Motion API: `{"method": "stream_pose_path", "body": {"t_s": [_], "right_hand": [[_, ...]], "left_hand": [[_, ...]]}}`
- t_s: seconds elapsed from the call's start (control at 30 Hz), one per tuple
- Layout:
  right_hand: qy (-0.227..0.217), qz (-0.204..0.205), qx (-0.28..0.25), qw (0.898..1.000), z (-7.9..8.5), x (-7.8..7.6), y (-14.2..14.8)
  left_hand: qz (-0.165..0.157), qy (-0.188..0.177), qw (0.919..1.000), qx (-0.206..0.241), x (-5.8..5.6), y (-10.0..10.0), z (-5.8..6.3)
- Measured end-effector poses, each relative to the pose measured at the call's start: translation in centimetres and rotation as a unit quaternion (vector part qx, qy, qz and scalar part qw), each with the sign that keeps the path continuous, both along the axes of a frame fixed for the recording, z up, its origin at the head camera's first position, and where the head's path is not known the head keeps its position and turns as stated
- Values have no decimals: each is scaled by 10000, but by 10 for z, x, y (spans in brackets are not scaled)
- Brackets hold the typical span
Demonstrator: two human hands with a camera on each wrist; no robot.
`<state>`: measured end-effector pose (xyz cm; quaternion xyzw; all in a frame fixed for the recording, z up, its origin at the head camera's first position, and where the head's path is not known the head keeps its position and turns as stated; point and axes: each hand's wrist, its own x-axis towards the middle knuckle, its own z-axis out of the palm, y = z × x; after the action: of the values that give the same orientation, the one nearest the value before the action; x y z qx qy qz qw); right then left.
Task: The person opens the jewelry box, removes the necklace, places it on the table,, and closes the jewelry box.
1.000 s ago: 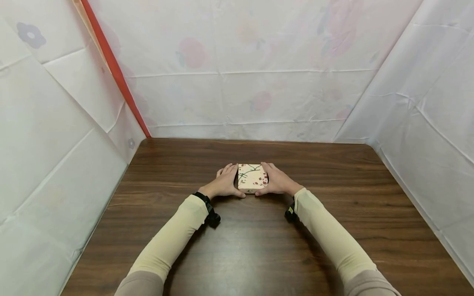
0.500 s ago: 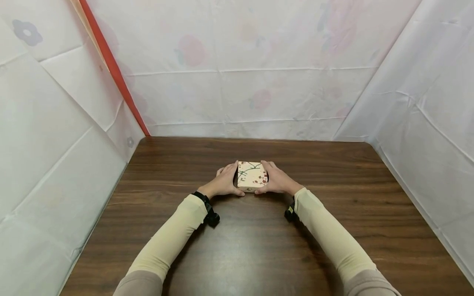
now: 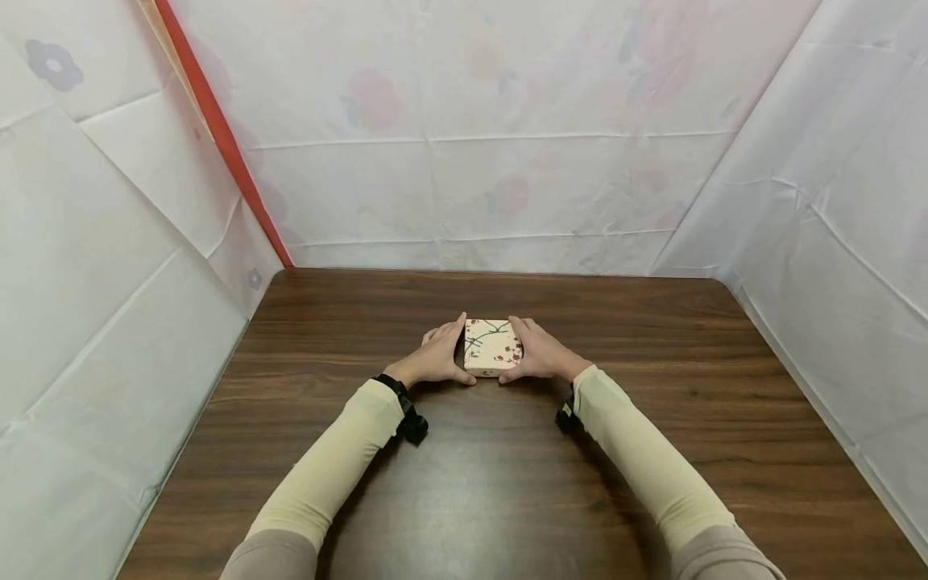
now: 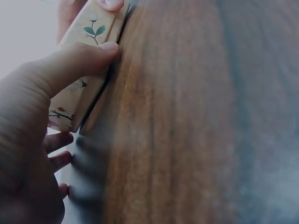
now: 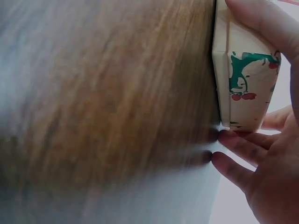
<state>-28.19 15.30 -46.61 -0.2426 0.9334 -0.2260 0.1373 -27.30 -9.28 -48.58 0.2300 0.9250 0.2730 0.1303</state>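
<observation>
Box (image 3: 493,346): cream, green twigs, red blossoms. I have it just right of and below centre in the head view, patterned top up, looks flat on the table (image 3: 464,483).
Left hand (image 3: 435,357): grips the box's left side, thumb round at the near edge, index up along the side toward the far corner.
Right hand (image 3: 540,353): mirrors that on the right side, thumb at the near edge, fingers toward the far right corner. Box is pinched between the two hands.
Thumbs: tips near each other along the box's near face, apart.
Left wrist view: box at upper left, left thumb laid across its printed side. Three fingertips below the box's lower end, spaced out. Another thumb tip at the top edge.
Right wrist view: box at upper right, right thumb over it at the corner. Fingers fan out below; one is at the box's lower end, the lowest is clear of it.
Seam: dark line where box meets table in both wrist views; can't tell contact from a hair of lift.
Wrists: black camera (image 3: 413,427) on left, another camera (image 3: 568,416) on right.
Arms: pale yellow sleeves (image 3: 329,475) entering from the bottom.
Surround: white floral sheets (image 3: 464,89), red strip (image 3: 225,145) at upper left.
</observation>
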Motion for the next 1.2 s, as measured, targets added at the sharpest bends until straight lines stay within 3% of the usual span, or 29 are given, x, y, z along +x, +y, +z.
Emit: {"method": "stream_pose_path", "body": {"t_s": [0.33,0.53,0.9,1.2], "right_hand": [[288,178,166,9993,-3,-2,3],[196,160,69,9997,-2,0,4],[212,59,-331,9992,-1,0,6],[231,28,-630,9977,1,-1,7]], "left_hand": [[-17,185,9998,-54,-3,2,-2],[16,284,9996,-26,-2,2,-3],[-27,-24,9997,241,3,-1,3],[36,-116,9993,357,2,-3,-1]]}}
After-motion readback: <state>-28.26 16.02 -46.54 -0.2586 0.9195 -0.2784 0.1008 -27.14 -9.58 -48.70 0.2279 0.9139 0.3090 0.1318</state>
